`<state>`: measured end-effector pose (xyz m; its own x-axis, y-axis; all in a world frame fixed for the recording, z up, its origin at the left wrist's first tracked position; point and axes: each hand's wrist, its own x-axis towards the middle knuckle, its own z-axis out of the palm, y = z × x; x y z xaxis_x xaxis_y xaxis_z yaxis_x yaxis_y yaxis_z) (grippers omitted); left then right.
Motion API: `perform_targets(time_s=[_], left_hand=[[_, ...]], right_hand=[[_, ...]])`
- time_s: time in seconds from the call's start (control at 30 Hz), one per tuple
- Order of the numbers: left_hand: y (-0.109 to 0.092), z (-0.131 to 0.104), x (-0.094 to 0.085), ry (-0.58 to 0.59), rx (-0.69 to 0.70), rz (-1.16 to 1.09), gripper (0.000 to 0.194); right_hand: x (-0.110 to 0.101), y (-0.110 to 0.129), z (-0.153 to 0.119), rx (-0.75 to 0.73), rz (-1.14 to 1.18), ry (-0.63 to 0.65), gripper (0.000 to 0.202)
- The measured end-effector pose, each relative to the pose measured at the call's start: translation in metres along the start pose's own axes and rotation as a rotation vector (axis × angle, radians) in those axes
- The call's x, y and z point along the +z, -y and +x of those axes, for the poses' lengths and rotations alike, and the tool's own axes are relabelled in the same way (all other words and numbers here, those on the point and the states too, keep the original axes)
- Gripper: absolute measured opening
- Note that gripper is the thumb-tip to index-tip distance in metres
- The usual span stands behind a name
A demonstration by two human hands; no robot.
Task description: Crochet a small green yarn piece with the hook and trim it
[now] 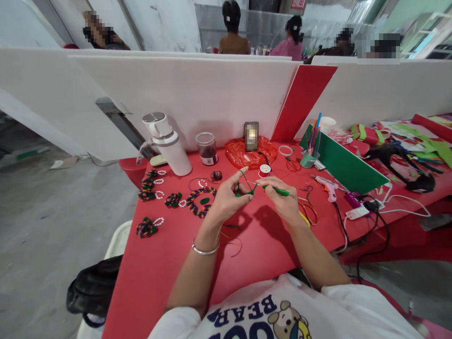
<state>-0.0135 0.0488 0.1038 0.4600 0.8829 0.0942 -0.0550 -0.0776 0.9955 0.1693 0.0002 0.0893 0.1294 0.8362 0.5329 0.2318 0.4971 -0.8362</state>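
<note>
My right hand [282, 195] grips a crochet hook [278, 190] with a green handle, its metal tip pointing left. Between thumb and fingers, my left hand [231, 193] pinches a small piece of green crochet [250, 192]. Green yarn [243, 176] runs from this piece up over the left index finger, and the hook's tip meets it there. Left of my hands lies a ring of dark multicoloured crochet [192, 203] with a small green leaf-shaped piece [205, 201] inside it. Several crocheted flowers with white bead loops, one a dark flower [146, 228], lie along the table's left side.
A white tumbler [173, 150], a clear jar [207, 149] and a red plastic bag [235, 153] with a phone [252, 136] stand along the back partition. To the right are a glue gun [329, 188], scissors [310, 212], a power strip [363, 211] with trailing cables and a green board [348, 165].
</note>
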Motion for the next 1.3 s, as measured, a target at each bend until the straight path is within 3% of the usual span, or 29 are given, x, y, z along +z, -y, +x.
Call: perform_targets(time_s=[0.17, 0.37, 0.53, 0.63, 0.83, 0.97, 1.1, 1.17, 1.3], left_hand=[[0.009, -0.003, 0.004, 0.024, -0.049, -0.026, 0.093], [0.037, -0.015, 0.011, -0.007, -0.169, -0.242, 0.085], [0.052, -0.023, 0.011, -0.149, -0.212, -0.315, 0.08], [0.056, -0.026, 0.011, -0.17, -0.209, -0.284, 0.083], [0.064, -0.032, 0.013, -0.166, -0.237, -0.214, 0.093], [0.072, -0.035, 0.013, -0.207, -0.197, -0.187, 0.082], [0.083, -0.038, 0.014, -0.185, -0.213, -0.267, 0.07], [0.088, -0.041, 0.015, -0.196, -0.235, -0.316, 0.064], [0.093, -0.043, 0.016, -0.308, -0.296, -0.378, 0.047]], right_hand=[[-0.003, -0.003, -0.006, -0.003, -0.057, 0.014, 0.017], [-0.002, -0.02, -0.025, 0.1, -0.042, 0.04, 0.023], [0.005, -0.031, -0.035, 0.147, -0.003, 0.055, 0.025], [0.009, -0.034, -0.038, 0.16, 0.005, 0.057, 0.023], [0.011, -0.038, -0.041, 0.144, -0.033, 0.109, 0.019], [0.009, -0.041, -0.042, 0.086, -0.12, 0.087, 0.016], [0.012, -0.047, -0.046, -0.048, -0.197, 0.16, 0.014], [0.013, -0.049, -0.046, 0.014, -0.165, 0.166, 0.016], [0.011, -0.054, -0.045, 0.368, -0.015, 0.092, 0.026]])
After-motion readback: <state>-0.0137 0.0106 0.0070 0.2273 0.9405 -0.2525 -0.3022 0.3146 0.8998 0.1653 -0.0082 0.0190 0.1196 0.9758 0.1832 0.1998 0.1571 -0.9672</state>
